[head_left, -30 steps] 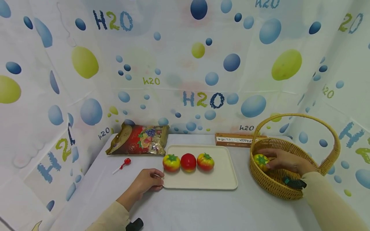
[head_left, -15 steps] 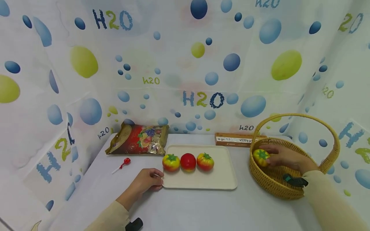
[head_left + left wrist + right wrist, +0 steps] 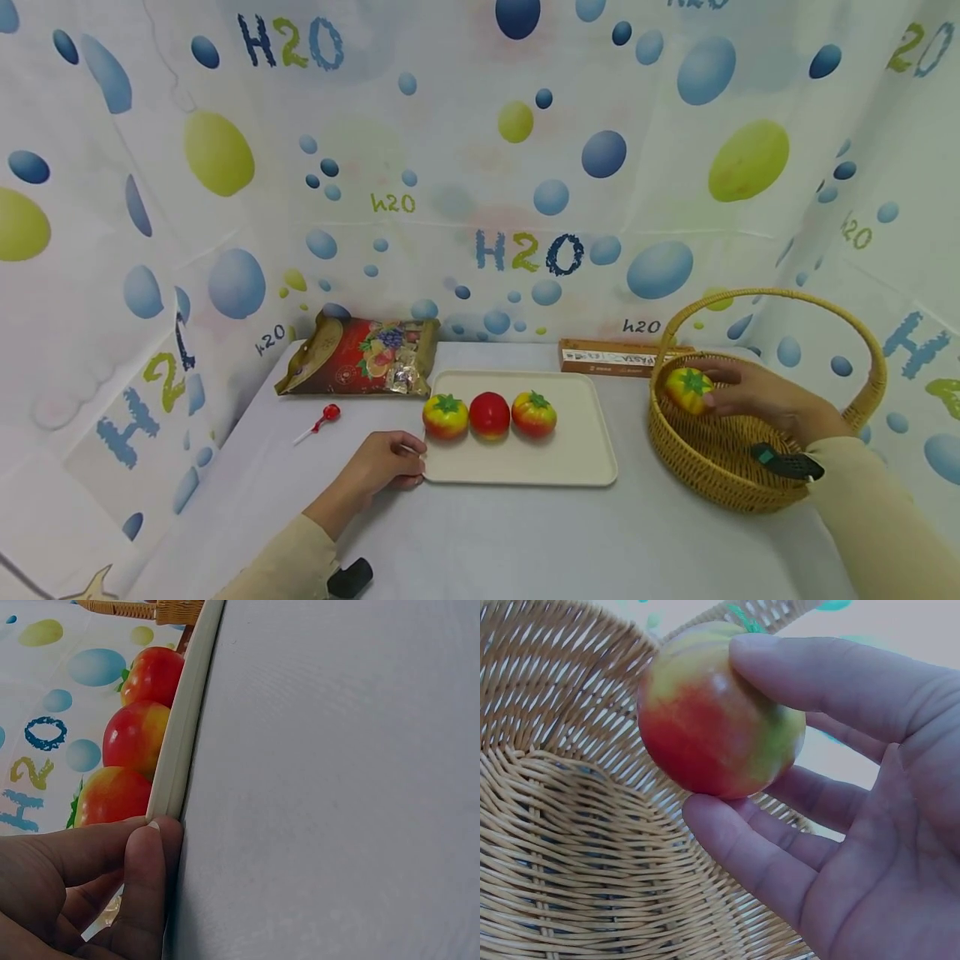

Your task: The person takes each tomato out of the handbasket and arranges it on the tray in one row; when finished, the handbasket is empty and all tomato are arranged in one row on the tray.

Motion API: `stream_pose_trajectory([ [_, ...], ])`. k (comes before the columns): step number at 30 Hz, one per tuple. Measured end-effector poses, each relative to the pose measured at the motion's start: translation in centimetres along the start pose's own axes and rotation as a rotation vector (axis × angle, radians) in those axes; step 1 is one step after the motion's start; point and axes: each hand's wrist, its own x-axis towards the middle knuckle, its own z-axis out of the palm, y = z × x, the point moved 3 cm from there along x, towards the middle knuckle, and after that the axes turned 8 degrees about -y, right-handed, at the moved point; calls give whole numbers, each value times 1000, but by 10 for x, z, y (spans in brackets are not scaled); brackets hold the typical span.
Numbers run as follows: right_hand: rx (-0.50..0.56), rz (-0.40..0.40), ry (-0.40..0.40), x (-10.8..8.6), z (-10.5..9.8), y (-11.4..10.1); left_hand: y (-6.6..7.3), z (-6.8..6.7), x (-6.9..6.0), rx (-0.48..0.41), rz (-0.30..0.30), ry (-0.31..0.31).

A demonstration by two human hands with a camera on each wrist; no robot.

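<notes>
My right hand (image 3: 765,402) grips a yellow-and-red toy tomato (image 3: 688,390) with green leaves, within the rim of the wicker basket (image 3: 705,483). Thumb and fingers hold the tomato (image 3: 712,720) from opposite sides in the right wrist view, above the basket's woven bottom (image 3: 592,862). On the left, my left hand (image 3: 386,463) pinches the near left corner of a cream tray (image 3: 525,468). Three toy tomatoes stand in a row on this tray: a leafy one (image 3: 446,419), a plain red one (image 3: 490,417) and another leafy one (image 3: 534,416).
A red lollipop (image 3: 331,412) lies left of the tray. Behind it rests a red and gold food bag (image 3: 360,360). A brown pasta box (image 3: 603,360) lies at the back, partly behind the basket, whose tall handle (image 3: 780,294) arches over it.
My right hand has lifted the toy tomato a little and shifted it slightly right, still within the basket's rim. The left hand stays at the tray corner. The head view has tilted slightly.
</notes>
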Motion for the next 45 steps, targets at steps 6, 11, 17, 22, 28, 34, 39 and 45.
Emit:
stream_pose_trajectory([
  [6,-4,-3,-3,-7,-2,-7,1,-1,1,5,5,2],
  [11,32,-23,13,-14,-3,-15,2,-1,1,8,3,3],
  [17,34,-90,28,-18,-1,-27,3,-1,-2,4,-4,2],
  [22,-1,-111,22,-21,3,-39,3,-1,-2,2,-5,3],
  [28,-84,-109,28,-23,13,-55,2,0,-2,2,-3,1],
  [34,-98,-130,23,-18,22,-65,2,0,-2,-5,8,-4],
  [39,-108,-149,29,-10,29,-70,3,0,-3,-13,8,-5],
  [45,-92,-140,27,5,43,-73,3,-1,-3,-14,3,-5],
])
